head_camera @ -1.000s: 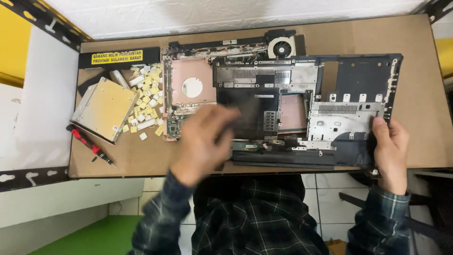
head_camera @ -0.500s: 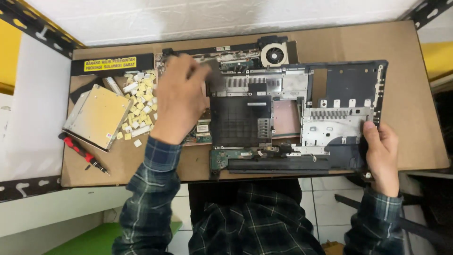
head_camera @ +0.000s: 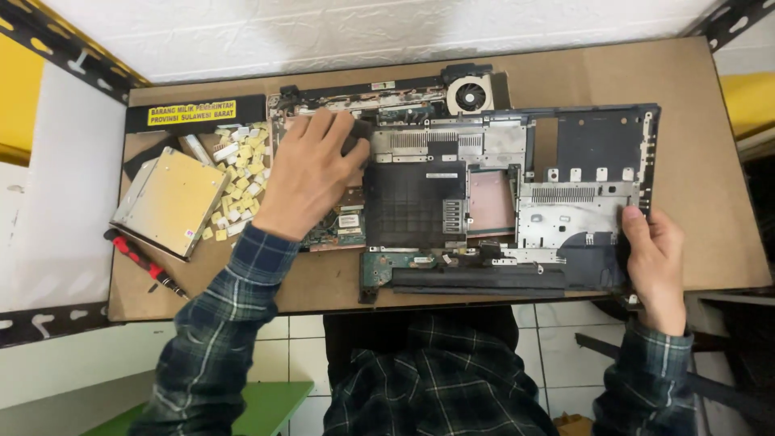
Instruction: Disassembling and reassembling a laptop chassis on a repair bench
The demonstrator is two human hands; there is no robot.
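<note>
This looks like a small electronics repair workshop: a plain brown counter (head_camera: 710, 161) on a metal rack frame carries a stripped-down laptop chassis (head_camera: 517, 194), a loose optical drive (head_camera: 169, 202), a heap of pried-off keycaps (head_camera: 238, 173), a cooling fan (head_camera: 470, 95) and a red-handled screwdriver (head_camera: 144, 262).

Brown fibreboard table top (head_camera: 718, 178), rectangular, stood against a white rough-plastered wall (head_camera: 363, 32) that was lit evenly from above with a soft shadow along the table's far edge. Black metal shelf rails (head_camera: 56, 44) with yellow panels (head_camera: 20, 105) flanked it at the left, with another yellow panel (head_camera: 747, 101) at the right. Floor of white square tiles (head_camera: 299, 355) showed below the near edge, with a green surface (head_camera: 258, 404) at lower left.
</note>
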